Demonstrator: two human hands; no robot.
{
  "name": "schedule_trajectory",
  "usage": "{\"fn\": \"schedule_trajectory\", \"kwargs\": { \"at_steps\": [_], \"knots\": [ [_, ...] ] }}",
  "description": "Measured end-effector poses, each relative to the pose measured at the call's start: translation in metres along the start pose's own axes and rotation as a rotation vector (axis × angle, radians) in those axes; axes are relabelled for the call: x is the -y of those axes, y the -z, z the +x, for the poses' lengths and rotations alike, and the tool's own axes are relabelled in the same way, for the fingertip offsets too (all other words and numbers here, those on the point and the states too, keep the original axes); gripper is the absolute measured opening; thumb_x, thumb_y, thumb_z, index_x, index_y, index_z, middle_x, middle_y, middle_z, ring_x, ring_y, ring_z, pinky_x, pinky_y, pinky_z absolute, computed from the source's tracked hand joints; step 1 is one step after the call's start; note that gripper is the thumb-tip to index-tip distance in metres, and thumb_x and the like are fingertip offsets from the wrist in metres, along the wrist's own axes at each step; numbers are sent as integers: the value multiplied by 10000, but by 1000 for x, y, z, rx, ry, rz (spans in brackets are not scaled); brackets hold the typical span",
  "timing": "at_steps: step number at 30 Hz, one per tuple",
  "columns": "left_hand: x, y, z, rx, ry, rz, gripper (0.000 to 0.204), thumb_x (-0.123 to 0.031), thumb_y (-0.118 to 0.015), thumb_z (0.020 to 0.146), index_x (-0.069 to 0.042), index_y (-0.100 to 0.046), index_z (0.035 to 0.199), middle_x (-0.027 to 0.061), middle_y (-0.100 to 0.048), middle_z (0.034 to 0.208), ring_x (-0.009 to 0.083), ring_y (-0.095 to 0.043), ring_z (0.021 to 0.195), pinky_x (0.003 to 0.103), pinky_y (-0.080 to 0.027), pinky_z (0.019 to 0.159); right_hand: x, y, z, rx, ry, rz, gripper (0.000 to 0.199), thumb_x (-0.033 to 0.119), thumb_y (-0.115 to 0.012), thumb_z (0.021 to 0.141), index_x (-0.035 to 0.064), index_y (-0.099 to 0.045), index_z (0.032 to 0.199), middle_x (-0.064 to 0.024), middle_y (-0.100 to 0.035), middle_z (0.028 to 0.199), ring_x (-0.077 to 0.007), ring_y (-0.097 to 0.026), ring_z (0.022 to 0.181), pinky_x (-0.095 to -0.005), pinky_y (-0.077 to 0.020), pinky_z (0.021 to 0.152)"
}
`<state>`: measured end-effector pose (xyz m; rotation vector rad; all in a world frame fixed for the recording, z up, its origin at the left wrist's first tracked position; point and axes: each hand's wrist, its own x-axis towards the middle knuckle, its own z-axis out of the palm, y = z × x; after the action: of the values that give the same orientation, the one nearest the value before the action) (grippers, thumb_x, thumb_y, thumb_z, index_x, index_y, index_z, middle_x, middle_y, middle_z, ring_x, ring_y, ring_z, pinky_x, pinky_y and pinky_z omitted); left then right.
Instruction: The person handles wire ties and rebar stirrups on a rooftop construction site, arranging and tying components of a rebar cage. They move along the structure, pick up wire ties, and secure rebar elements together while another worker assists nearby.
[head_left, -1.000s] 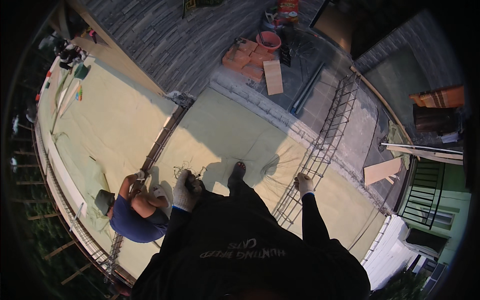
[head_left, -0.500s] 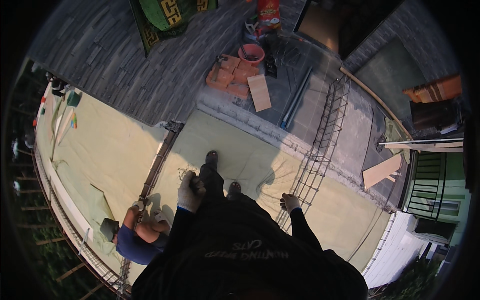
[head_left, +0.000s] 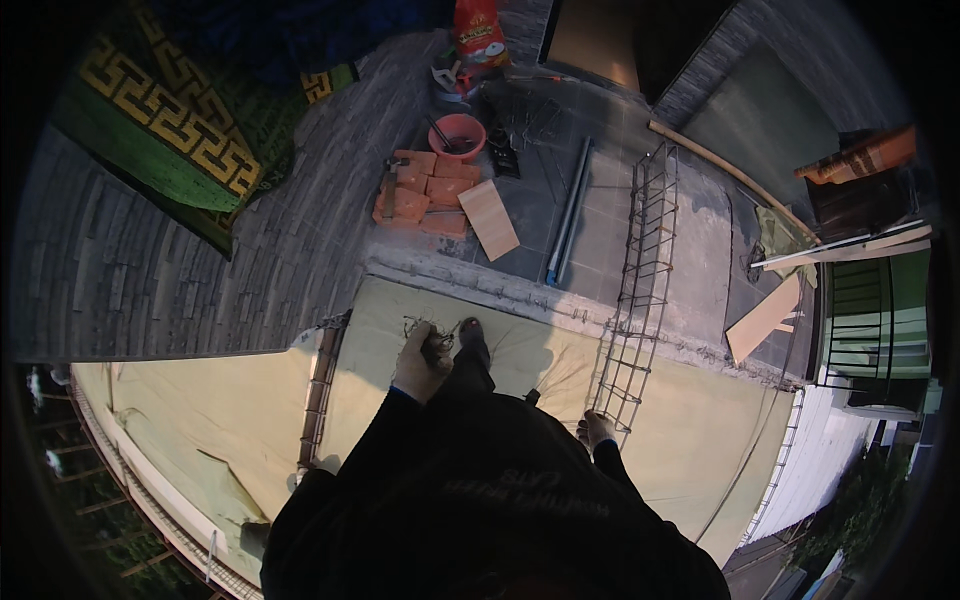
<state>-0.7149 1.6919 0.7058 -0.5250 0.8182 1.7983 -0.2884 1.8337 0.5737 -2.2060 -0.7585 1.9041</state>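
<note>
My left hand [head_left: 422, 366], in a pale work glove, is closed around a tangle of thin wires [head_left: 412, 323] that stick out past the fingers. My right hand [head_left: 597, 428], also gloved, is lower on the right with curled fingers, and thin wires [head_left: 562, 380] fan out from it toward the upper left. Just beside the right hand runs a long rebar cage [head_left: 630, 350], reaching from the yellowish sheeting [head_left: 490, 350] up onto the tiled floor. My foot [head_left: 472, 335] stands on the sheeting near the left hand.
Beyond a rough concrete ledge [head_left: 440, 270] sit orange blocks [head_left: 405, 205] with a hammer on them, a pink basin [head_left: 457, 135], a wooden board [head_left: 490, 220] and blue-grey pipes [head_left: 570, 210]. Another rebar cage [head_left: 320, 385] lies left. Green patterned cloth [head_left: 180, 130] hangs upper left.
I have stepped forward and my view has turned. Both hands now sit farther right, the right one lower and beside the rebar cage. The crouching co-worker on the left is mostly out of sight.
</note>
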Motion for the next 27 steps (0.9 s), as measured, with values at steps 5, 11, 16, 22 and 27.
{"fn": "schedule_trajectory", "kwargs": {
  "at_steps": [5, 11, 16, 22, 27],
  "knots": [
    [-33, -95, 83, 107, -75, 301, 254, -358, -591, 1080, -142, -583, 947, -26, -542, 826, 108, -522, 730, 284, -417, 608, 65, -22, 6, -113, -1, 79, 118, 175, -619, 971, 58, -603, 980, -17, -532, 699, -121, -521, 522, -303, -362, 439],
    [-62, -187, 177, 119, 116, 131, 231, -346, -643, 1062, -157, -631, 929, -52, -565, 780, 114, -533, 720, 291, -425, 620, 183, -84, 34, -53, 324, 208, 387, 292, -695, 1013, -7, -662, 1258, -69, -697, 909, -154, -644, 672, -281, -483, 543],
    [-51, -229, 247, 84, 182, 117, 218, -347, -651, 1057, -162, -636, 941, -50, -556, 786, 124, -508, 697, 296, -419, 619, 334, -156, 12, -122, 536, -348, 608, 370, -793, 891, -22, -670, 1339, -200, -741, 1232, -315, -684, 1209, -400, -526, 1027],
    [-31, -271, 335, -52, 148, 38, 166, -242, -658, 1044, -92, -604, 1092, -1, -573, 849, 160, -552, 740, 316, -473, 669, 485, -295, 83, -116, 452, -1034, 993, 495, -877, 748, -24, -495, 1504, -255, -637, 1389, -409, -622, 1294, -476, -509, 1095],
    [-31, -287, 429, -78, 56, 97, 257, -92, -679, 974, -34, -566, 1198, 16, -612, 938, 135, -624, 867, 295, -520, 748, 583, -378, 148, -175, 290, -1333, 1000, 506, -882, 730, -62, -455, 1434, -244, -617, 1335, -410, -632, 1237, -506, -548, 1035]
  ]
}}
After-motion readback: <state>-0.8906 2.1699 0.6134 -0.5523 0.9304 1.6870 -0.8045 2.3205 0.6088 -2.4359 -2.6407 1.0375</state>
